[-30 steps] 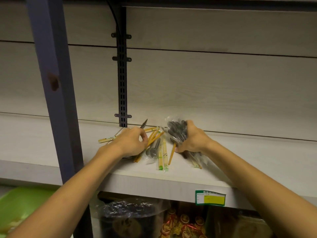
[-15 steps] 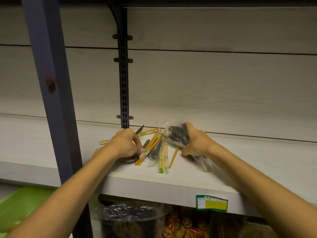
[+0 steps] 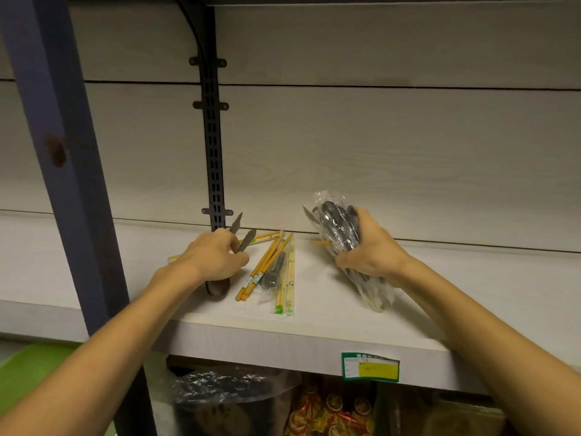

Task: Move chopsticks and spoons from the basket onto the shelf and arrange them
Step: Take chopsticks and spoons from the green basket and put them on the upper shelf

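Note:
On the pale wooden shelf my left hand grips two loose dark spoons; their handles stick up past my fingers and a bowl shows below my wrist. Right of it lie yellow chopsticks, a dark spoon in a clear wrapper and a wrapped pale chopstick pair. My right hand is closed around a clear plastic bag of dark spoons, held off to the right of the pile. One chopstick lies by the back wall.
A blue-grey upright post stands at the left and a black slotted rail runs up the back wall. A green basket sits low at the left. Bagged goods fill the shelf below, under a green-and-yellow price label.
My right hand has carried the bag of spoons to the right, away from the pile. My left hand stays on the loose spoons, now lifted clear of the chopsticks.

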Tool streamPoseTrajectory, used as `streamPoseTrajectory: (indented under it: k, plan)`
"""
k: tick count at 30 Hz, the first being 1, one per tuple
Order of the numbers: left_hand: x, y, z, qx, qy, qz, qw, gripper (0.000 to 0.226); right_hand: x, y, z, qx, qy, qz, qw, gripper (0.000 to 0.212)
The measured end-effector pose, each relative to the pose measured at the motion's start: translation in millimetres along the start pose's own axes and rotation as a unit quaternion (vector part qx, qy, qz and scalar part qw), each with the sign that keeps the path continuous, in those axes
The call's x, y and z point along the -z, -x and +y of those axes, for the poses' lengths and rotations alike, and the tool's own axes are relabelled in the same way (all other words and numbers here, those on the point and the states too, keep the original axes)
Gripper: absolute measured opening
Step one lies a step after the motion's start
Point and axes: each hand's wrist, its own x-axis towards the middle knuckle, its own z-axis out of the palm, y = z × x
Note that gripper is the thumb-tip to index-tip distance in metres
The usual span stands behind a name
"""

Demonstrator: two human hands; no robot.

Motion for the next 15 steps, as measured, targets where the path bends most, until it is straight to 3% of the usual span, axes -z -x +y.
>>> streamPoseTrajectory:
  k: [5, 10, 15]
  plan:
    - [3.2, 1.4, -0.3, -0.028, 0.018, -0.012, 0.999, 0.021, -1.5, 0.0, -0.3, -0.001, -0.009, -0.021, 1.0, 0.07]
    - [2.8, 6.6, 6.7, -0.027, 0.093, 0.007, 0.995, 0.016, -3.0, 0.5, -3.0, -0.003, 0.074, -0.086, 0.994, 0.077]
    - [-4.5, 12.3, 32.7, -0.038, 0.118, -0.019, 0.992, 0.042, 1.8, -4.4, -8.4, 0.015, 0.135, -0.068, 0.988, 0.072]
